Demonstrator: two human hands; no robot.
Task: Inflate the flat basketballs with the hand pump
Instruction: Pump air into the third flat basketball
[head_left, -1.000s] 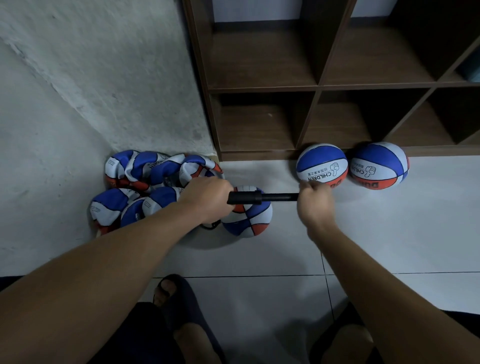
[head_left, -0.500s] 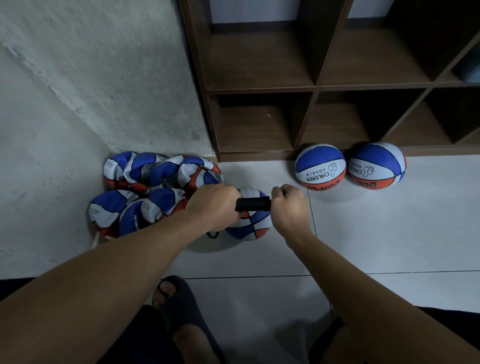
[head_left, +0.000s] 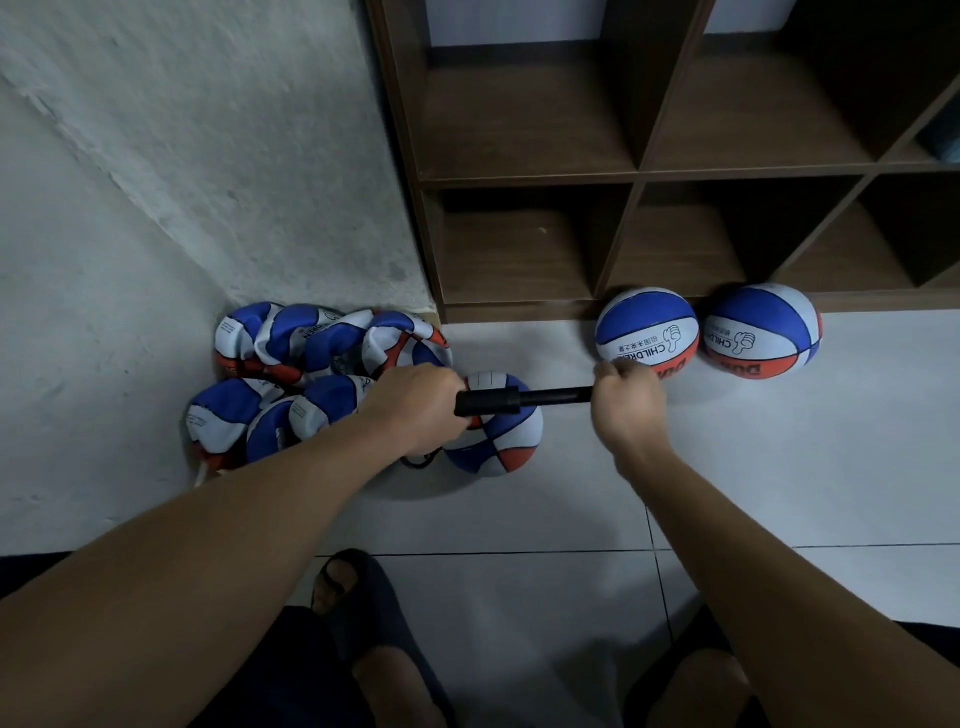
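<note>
A black hand pump (head_left: 511, 400) lies level above a blue, white and red basketball (head_left: 498, 436) on the floor. My left hand (head_left: 415, 405) grips the pump's barrel at its left end. My right hand (head_left: 631, 400) grips the handle, drawn out to the right so the thin rod shows. A short black hose hangs below my left hand. Several flat, crumpled basketballs (head_left: 306, 374) are heaped in the corner at the left. Two round, full basketballs (head_left: 647, 332) (head_left: 761, 330) rest against the shelf's foot.
A dark wooden cube shelf (head_left: 634, 176) stands at the back. A rough white wall (head_left: 182, 182) closes the left side. The floor is pale tile (head_left: 805, 467). My foot in a dark slipper (head_left: 358, 597) is at the bottom centre.
My right hand has pulled the pump handle back out to the right after pushing it in half a second ago. My left hand and the ball have stayed in place.
</note>
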